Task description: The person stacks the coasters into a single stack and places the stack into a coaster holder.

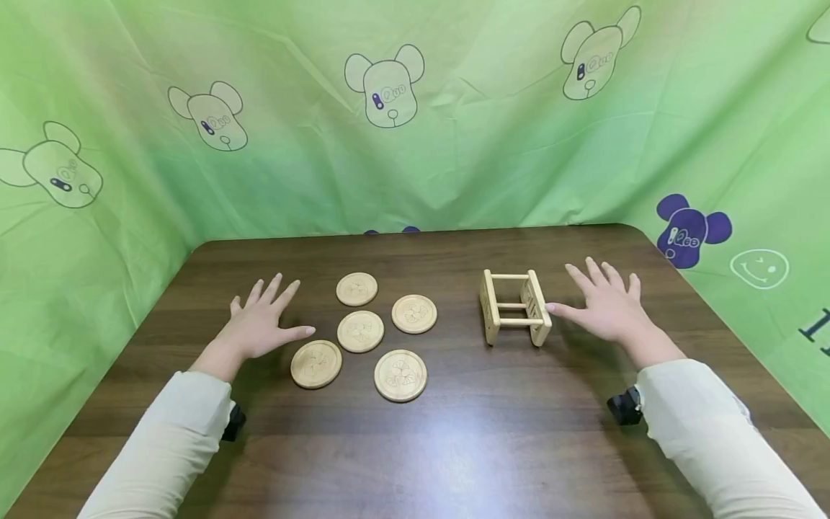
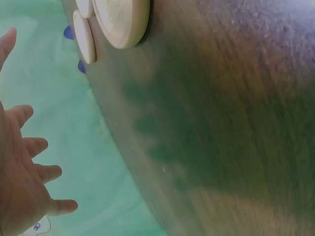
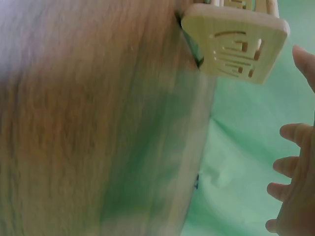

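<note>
My left hand hovers over the table with its fingers spread, left of several round wooden coasters. The nearest coaster lies just below its thumb; others, such as the front one and the right one, lie flat with a carved flower pattern. A small wooden coaster rack of two side panels joined by rods stands right of them, with nothing in it. My right hand is spread beside the rack, its thumb near the right panel. In the right wrist view a gap shows between thumb and rack.
The dark wooden table has its far edge against a green curtain printed with bear heads, which also hangs at both sides. Black wrist devices sit under both sleeves, such as the right one.
</note>
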Motion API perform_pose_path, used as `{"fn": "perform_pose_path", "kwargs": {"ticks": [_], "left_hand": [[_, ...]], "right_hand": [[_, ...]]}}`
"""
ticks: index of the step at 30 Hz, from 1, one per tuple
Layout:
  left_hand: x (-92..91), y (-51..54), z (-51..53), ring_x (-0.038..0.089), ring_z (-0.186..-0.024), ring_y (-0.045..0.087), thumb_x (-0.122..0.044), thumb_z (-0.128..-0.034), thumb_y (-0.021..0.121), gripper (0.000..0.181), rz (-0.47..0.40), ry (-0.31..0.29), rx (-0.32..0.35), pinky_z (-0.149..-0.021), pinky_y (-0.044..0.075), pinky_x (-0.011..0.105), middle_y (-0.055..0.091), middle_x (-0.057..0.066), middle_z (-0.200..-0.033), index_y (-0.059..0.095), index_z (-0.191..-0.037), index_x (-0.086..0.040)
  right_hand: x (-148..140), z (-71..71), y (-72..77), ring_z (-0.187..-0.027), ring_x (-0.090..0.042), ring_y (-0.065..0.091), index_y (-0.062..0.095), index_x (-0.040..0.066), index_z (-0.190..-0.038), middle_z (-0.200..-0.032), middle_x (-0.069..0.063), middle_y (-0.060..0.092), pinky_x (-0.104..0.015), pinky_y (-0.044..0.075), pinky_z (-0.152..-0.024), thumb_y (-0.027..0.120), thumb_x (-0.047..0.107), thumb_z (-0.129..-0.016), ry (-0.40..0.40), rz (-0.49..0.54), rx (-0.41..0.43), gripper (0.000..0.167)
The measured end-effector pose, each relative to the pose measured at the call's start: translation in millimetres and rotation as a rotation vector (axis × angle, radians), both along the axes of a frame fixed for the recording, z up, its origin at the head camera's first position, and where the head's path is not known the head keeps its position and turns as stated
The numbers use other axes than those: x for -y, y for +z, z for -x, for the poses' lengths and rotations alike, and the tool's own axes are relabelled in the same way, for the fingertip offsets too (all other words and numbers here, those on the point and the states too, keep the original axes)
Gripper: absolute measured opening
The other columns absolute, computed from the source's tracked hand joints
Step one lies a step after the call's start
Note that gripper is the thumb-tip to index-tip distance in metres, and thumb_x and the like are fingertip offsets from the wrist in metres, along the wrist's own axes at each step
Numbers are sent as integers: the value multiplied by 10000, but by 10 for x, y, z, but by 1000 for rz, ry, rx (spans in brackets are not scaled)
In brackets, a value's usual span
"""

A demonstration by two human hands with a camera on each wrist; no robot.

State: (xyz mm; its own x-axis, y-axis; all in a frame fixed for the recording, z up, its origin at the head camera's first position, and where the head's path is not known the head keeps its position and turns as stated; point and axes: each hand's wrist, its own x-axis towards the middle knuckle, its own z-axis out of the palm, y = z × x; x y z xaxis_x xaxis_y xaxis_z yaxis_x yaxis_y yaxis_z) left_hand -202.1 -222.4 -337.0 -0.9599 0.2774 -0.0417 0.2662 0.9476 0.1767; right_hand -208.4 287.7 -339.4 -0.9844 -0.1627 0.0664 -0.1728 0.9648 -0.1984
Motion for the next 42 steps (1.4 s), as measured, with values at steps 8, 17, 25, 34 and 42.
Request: {"fn": "perform_pose_path", "kwargs": {"ticks": [8,17,25,34,42], "left_hand": [[-68,-77,-3,429,-1243,22,-722,-699,388,925,-8,-27,13,-855,47,667,38,168,-1420,129,-1398,-176],[-165,-138,22,429,-1240,68,-703,-705,414,912,-3,-66,6,-851,83,668,71,171,-1416,153,-1395,-166],[-276,-203,41,418,-1242,83,-667,-707,466,899,-41,-100,17,-856,89,661,104,172,-1411,194,-1386,-145],[-409,-263,77,403,-1245,100,-614,-720,511,873,-64,-143,35,-871,94,649,123,157,-1412,208,-1383,-133],[-512,-315,111,380,-1252,107,-590,-718,537,875,-86,-182,75,-888,90,628,134,145,-1412,201,-1384,-131]], "right_hand": [[102,4,-59,-1227,-447,13,165,72,-1379,-1379,-270,61,-599,-155,-868,423,639,-757,31,19,5,881],[196,11,-84,-1226,-442,47,184,68,-1375,-1380,-265,81,-597,-119,-888,434,630,-760,57,34,19,870],[256,19,-110,-1233,-420,58,211,72,-1369,-1390,-238,98,-599,-83,-900,453,626,-752,78,58,30,864],[292,42,-136,-1235,-420,51,182,73,-1379,-1399,-219,86,-611,-67,-895,455,633,-744,130,74,55,890],[326,51,-150,-1237,-414,64,180,56,-1377,-1407,-185,110,-602,-51,-904,460,628,-746,147,71,59,896]]}}
